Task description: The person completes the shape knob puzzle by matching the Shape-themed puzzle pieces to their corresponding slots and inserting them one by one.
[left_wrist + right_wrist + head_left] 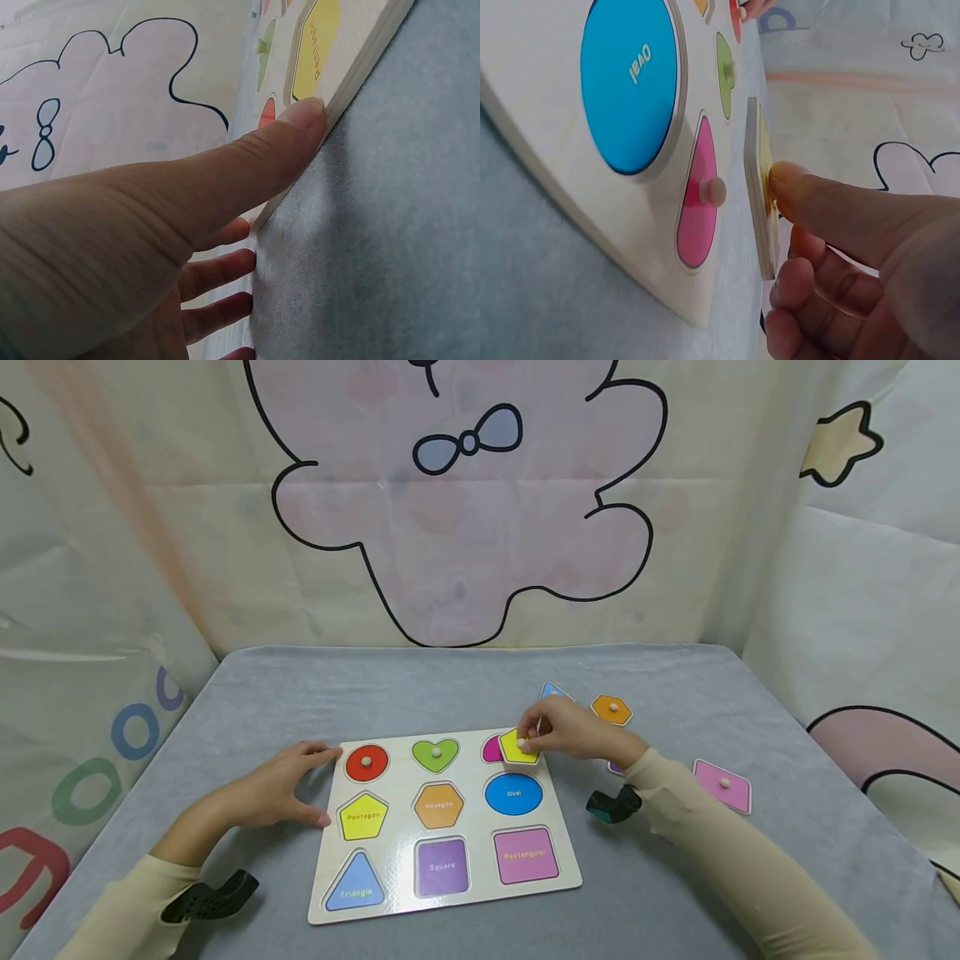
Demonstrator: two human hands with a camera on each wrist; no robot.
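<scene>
A wooden shape-puzzle board lies on the cloth. My right hand pinches a yellow pentagon piece by its knob, held over the board's far right corner. In the right wrist view this piece is tilted on edge beside the knobbed magenta piece seated in the board. A red circle and a green heart also sit in place. My left hand touches the board's left side, thumb on the edge by the printed pentagon slot, fingers extended to the far corner.
Right of the board lie a blue triangle, an orange hexagon, a pink rectangle and a purple piece mostly hidden by the right wrist. A patterned curtain stands behind the grey-blue cloth.
</scene>
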